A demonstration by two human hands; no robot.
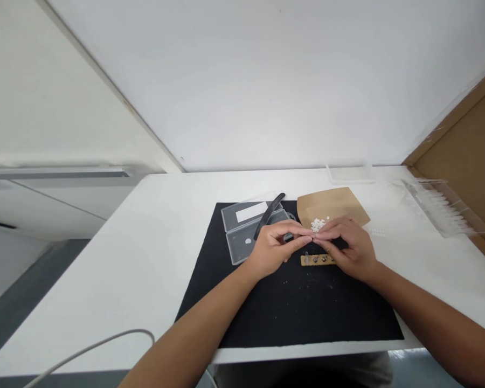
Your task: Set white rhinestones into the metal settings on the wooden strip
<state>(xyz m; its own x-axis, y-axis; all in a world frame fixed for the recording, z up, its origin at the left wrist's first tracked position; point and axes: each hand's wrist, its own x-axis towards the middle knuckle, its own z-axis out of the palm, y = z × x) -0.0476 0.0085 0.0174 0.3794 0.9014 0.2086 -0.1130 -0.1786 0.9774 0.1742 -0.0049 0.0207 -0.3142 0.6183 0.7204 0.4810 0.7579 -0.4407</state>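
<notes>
My left hand [272, 248] and my right hand [350, 245] meet fingertip to fingertip above a black mat [291, 302]. Their fingers pinch together on something very small at the meeting point; I cannot make out what it is. Just below the fingertips lies a small tan strip [317, 260] with a row of round dark studs. Behind the hands sits a brown paper sheet [331, 207] carrying a heap of small white pieces [318, 223].
An open clear plastic case [246, 226] lies on the mat's far left, with a black nail file [269, 215] across it. A clear rack of nail tips [440, 207] stands at the right by a brown board. A grey cable [92, 345] runs near the white table's front-left edge.
</notes>
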